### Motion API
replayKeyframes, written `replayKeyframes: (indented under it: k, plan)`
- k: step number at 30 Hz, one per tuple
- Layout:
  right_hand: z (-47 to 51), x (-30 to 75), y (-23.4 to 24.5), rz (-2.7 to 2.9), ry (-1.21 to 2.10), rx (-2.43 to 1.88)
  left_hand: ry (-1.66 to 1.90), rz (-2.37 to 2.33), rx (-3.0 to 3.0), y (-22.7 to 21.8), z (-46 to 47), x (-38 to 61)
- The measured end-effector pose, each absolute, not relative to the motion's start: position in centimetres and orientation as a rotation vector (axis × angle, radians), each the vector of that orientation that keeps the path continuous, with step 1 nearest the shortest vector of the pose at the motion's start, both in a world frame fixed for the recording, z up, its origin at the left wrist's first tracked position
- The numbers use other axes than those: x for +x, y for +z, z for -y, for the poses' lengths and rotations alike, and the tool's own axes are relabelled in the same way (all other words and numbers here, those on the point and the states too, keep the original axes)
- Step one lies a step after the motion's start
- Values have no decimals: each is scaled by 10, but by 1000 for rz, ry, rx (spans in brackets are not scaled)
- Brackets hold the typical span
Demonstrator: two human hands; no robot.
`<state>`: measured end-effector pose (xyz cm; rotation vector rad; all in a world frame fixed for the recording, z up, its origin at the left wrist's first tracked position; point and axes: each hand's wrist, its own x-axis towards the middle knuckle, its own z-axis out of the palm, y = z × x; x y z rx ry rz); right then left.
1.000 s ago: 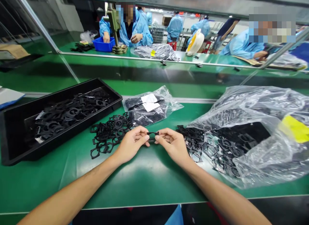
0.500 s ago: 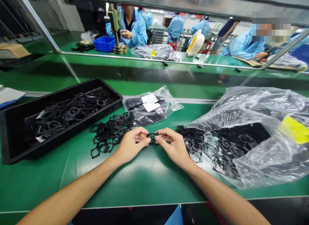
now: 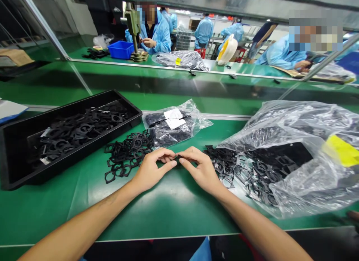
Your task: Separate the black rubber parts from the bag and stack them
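My left hand (image 3: 153, 169) and my right hand (image 3: 200, 169) meet fingertip to fingertip over the green bench, both pinching one small black plastic part (image 3: 177, 156), which is almost hidden between the fingers. Just left of my left hand lies a loose pile of black ring-shaped parts (image 3: 126, 152). Right of my right hand, more black parts (image 3: 224, 165) spill from a big clear plastic bag (image 3: 303, 156).
A black tray (image 3: 17, 141) with several black parts stands at the left. A small sealed bag of parts with a white label (image 3: 174, 124) lies behind my hands. Beyond a conveyor belt (image 3: 168, 89), people in blue coats work at another bench.
My fingertips have closed together, so the black part shows far less than before. The hands sit slightly lower, nearer the bench.
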<state>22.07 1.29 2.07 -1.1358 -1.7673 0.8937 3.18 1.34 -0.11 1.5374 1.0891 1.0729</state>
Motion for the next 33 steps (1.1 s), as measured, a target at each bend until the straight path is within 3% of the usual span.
replayKeyframes:
  k: [11, 33]
  plan:
    - [-9, 216, 19, 1763, 1017, -1137, 1069, -999, 1204, 0, -16, 32]
    - [-10, 215, 23, 1672, 1004, -1189, 1066, -947, 1259, -3, -17, 31]
